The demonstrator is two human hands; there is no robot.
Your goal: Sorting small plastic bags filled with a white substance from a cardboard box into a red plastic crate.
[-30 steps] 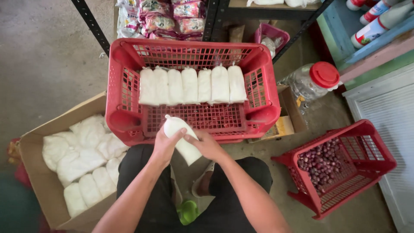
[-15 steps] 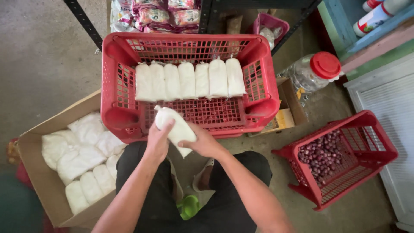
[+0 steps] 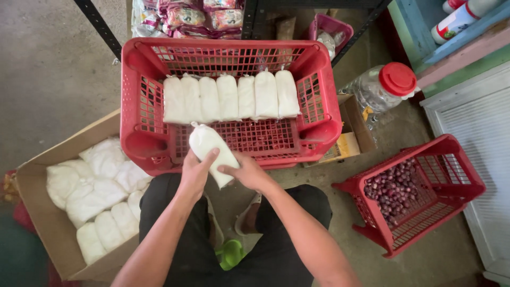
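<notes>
Head view, L to R. Far L: cardboard box (image 3: 32, 212) on the floor, approx. half full of white filled bags (image 3: 90, 196), loosely heaped. Centre: large red crate (image 3: 319, 79), one row of same white bags (image 3: 228, 96) standing side by side against its far half; near half bare mesh.

My left hand (image 3: 195, 174) and right hand (image 3: 245, 172) both grip one white bag (image 3: 211, 151), held tilted over the crate's near rim, tied neck up-left and inside the crate, bottom end toward me. Left fingers clenched round its lower L side; right fingers wrapped under its bottom end. Neither hand free.

Handling, my judgement: bag looks plump and soft, contents prob. powder or grain, so moderately heavy and it will sag. Thin plastic skin, likely slippery, could split on the mesh edge. Best hold: round the body w/ support underneath, not by the neck alone.

R of crate: clear plastic jar w/ red lid (image 3: 397, 79), small carton (image 3: 348, 141) beside it. Far R: smaller red basket (image 3: 451, 175), tilted, holding small reddish bulbs (image 3: 393, 186).
</notes>
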